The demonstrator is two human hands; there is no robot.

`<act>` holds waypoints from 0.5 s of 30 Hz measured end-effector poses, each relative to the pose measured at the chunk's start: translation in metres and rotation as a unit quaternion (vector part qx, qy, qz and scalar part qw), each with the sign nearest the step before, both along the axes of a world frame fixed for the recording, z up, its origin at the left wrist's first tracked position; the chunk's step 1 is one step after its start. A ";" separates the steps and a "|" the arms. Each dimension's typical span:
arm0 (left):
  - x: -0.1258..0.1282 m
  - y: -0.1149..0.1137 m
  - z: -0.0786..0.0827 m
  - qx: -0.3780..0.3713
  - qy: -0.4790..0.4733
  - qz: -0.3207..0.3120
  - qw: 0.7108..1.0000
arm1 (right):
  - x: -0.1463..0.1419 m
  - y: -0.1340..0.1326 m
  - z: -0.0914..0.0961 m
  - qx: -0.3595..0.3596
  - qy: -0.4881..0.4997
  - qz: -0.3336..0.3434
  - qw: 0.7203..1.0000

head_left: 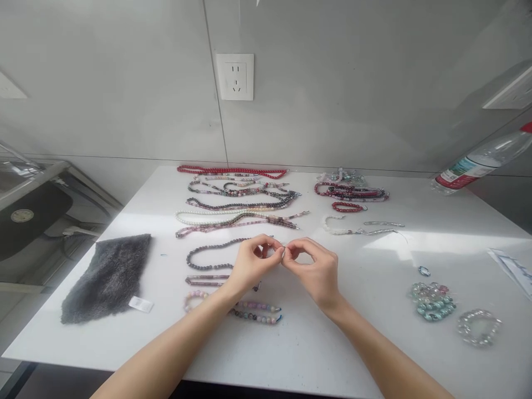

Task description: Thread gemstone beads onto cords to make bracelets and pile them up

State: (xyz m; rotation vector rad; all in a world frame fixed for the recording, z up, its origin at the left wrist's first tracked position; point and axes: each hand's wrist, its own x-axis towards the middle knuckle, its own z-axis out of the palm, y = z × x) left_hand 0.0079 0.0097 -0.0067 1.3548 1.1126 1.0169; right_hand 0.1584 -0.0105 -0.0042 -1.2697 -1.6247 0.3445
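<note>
My left hand (258, 257) and my right hand (312, 266) meet fingertip to fingertip above the middle of the white table (324, 354). Both pinch something tiny between thumb and forefinger; only a sliver shows, too small to name. Under my left hand and forearm lie a dark bead strand (208, 247), a strand of purplish tube beads (203, 280) and a pastel bead strand (257, 306), each partly covered. Farther back are a white pearl-like strand (208, 219) and a red bead strand (233, 170). A white bead strand (332, 227) lies beyond my right hand.
A dark furry cloth (110, 277) with a white tag lies at left. Dark red bead strands (353, 191) sit at back right, near a plastic bottle (477, 166). Green-and-clear bead bracelets (434, 305) and a clear bead bracelet (477, 328) are at right. A wall (332, 83) closes the back.
</note>
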 end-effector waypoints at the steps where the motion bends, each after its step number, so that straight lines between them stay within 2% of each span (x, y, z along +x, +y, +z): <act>1: 0.000 0.000 0.000 -0.001 -0.001 0.001 1.000 | 0.000 0.001 -0.002 0.023 -0.018 0.002 1.000; 5: 0.000 -0.001 0.001 -0.004 -0.001 0.000 1.000 | 0.001 0.003 -0.004 0.079 -0.066 0.015 0.995; 8: 0.000 0.000 0.002 -0.002 0.003 0.001 1.000 | 0.002 0.003 -0.002 0.054 -0.061 0.024 0.996; 11: -0.001 0.001 0.001 -0.002 0.017 0.000 1.000 | 0.004 0.003 0.004 -0.072 0.012 0.042 0.996; 13: -0.002 0.003 0.000 -0.013 0.024 -0.010 1.000 | 0.006 0.004 0.008 -0.182 0.089 0.063 0.977; 15: -0.003 0.004 -0.001 -0.030 0.024 -0.026 0.999 | 0.009 0.008 0.010 -0.258 0.152 0.087 0.950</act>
